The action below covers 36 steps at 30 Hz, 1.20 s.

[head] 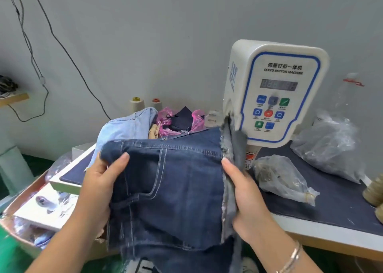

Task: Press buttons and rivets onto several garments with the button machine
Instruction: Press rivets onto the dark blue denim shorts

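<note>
Dark denim garment [172,192] was held up in front of the button machine [275,92], waistband on top running left-right, long axis hanging down off the near surface [323,192] edge. Left hand [99,181] gripped its left edge, thumb over the front; right hand [242,187] gripped the frayed right edge. Plastic bags [286,177] sat right of the machine, light denim [126,127] behind left.

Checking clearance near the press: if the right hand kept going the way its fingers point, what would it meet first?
Probably the button machine: the right hand, gripping the dark jeans by the frayed edge, points up toward its base, though depth is unclear.
</note>
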### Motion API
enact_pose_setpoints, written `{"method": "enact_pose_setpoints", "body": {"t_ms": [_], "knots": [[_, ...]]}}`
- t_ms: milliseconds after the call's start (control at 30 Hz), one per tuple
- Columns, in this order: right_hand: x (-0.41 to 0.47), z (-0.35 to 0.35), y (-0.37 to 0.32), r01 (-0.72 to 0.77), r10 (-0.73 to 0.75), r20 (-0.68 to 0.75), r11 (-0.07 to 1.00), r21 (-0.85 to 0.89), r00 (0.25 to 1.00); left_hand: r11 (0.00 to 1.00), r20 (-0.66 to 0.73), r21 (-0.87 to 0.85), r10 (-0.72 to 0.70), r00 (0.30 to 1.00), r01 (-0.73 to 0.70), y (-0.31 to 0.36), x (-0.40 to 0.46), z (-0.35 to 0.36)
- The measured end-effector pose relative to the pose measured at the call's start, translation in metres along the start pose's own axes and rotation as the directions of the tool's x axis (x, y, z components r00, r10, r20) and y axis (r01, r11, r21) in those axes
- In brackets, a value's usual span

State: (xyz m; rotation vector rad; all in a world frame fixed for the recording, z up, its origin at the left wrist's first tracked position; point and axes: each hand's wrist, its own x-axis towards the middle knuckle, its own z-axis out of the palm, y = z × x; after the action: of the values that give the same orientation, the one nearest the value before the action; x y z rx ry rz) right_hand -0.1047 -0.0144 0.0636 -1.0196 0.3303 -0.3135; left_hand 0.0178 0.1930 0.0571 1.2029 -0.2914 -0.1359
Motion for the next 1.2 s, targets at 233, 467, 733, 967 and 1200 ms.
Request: {"method": "enact_pose_setpoints", "body": {"t_ms": [233,467,733,967,1200], "knots": [[-0.018,-0.059,0.046,-0.200,0.175,-0.162,0.968,-0.152,0.971,0.842,0.114,0.427,0.313,0.943,-0.331,0.041,0.022,0.024],[-0.032,-0.076,0.029,-0.058,0.032,-0.078,0.930,-0.363,0.996,0.886,0.116,0.347,0.284,0.952,-0.307,0.056,0.044,0.041],[-0.050,-0.079,0.036,-0.097,-0.005,-0.152,0.745,-0.660,0.988,0.524,-0.156,0.850,0.354,0.922,-0.057,0.048,0.185,-0.015],[-0.035,-0.085,0.055,-0.096,0.031,-0.095,0.563,-0.821,0.995,-0.025,-0.242,0.970,0.016,0.970,0.242,-0.052,0.192,-0.065],[0.012,-0.038,0.079,0.019,-0.032,0.004,0.504,-0.864,0.999,-0.081,-0.226,0.969,0.078,0.971,0.232,-0.023,0.183,-0.049]]}}
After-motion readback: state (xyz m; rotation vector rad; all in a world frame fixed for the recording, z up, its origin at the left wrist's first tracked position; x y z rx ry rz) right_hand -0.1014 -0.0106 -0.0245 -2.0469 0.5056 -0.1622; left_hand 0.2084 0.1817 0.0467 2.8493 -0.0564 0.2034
